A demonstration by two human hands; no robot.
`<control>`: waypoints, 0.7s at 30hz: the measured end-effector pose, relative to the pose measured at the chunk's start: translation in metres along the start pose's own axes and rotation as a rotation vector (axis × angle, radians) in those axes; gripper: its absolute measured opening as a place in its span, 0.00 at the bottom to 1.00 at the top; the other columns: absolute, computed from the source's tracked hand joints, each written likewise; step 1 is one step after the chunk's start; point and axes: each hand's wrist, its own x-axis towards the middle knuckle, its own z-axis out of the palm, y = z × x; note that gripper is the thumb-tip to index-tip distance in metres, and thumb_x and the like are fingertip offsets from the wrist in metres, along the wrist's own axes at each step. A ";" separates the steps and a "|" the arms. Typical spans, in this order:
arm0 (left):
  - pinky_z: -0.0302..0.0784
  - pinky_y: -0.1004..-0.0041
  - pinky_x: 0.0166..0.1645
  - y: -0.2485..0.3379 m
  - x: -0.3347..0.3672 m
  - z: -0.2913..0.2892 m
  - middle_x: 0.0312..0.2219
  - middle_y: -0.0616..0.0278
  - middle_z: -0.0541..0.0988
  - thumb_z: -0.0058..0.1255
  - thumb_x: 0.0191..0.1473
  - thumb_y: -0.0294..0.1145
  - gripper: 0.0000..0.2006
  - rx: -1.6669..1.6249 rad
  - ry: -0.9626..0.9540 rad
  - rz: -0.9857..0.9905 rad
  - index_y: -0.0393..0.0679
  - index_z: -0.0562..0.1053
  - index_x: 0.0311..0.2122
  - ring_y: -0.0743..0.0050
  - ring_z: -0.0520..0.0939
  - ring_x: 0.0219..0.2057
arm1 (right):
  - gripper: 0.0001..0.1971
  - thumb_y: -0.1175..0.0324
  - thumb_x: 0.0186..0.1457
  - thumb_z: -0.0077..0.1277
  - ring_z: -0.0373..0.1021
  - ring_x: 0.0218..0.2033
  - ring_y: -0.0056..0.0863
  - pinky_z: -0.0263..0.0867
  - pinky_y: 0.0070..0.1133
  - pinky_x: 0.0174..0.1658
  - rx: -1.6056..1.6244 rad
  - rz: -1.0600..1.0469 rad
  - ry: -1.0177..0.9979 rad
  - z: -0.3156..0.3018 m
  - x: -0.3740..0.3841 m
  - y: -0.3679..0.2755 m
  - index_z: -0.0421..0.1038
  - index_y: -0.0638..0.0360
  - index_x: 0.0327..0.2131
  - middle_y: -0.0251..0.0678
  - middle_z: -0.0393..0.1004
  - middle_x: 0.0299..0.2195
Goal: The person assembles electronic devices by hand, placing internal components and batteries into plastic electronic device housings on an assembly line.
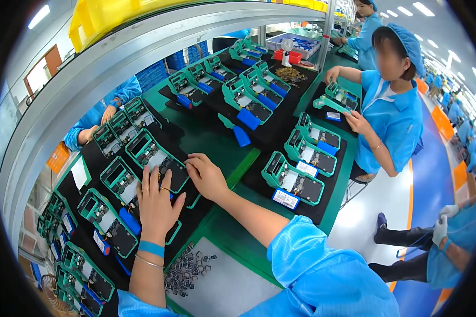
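Observation:
My left hand [156, 206] lies palm down with its fingers stretched out and spread over a green device housing [122, 182] and the lower end of the one beyond it. My right hand [209, 178] is bent at the fingers, its fingertips pressed at the right end of that farther green housing [145, 150]. What sits under its fingertips is partly hidden. Beside my left hand, a blue battery pack [130, 221] rests against another opened housing [108, 222] with wires and a dark panel inside. Part of a housing under my left wrist is covered.
Small metal parts [188, 272] lie piled on a grey sheet [232, 269] near me. More opened housings [296, 179] stand on black mats to the right. A co-worker [391, 105] handles a housing there; another person's hands [108, 113] are at the left. A metal rail [143, 31] crosses overhead.

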 end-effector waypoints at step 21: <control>0.57 0.60 0.66 -0.076 -0.173 -0.092 0.65 0.41 0.56 0.56 0.57 0.35 0.39 -0.410 0.220 -0.801 0.36 0.51 0.68 0.47 0.61 0.65 | 0.08 0.75 0.61 0.48 0.74 0.38 0.42 0.70 0.26 0.42 0.148 0.015 0.047 -0.019 0.000 0.015 0.74 0.61 0.42 0.42 0.76 0.41</control>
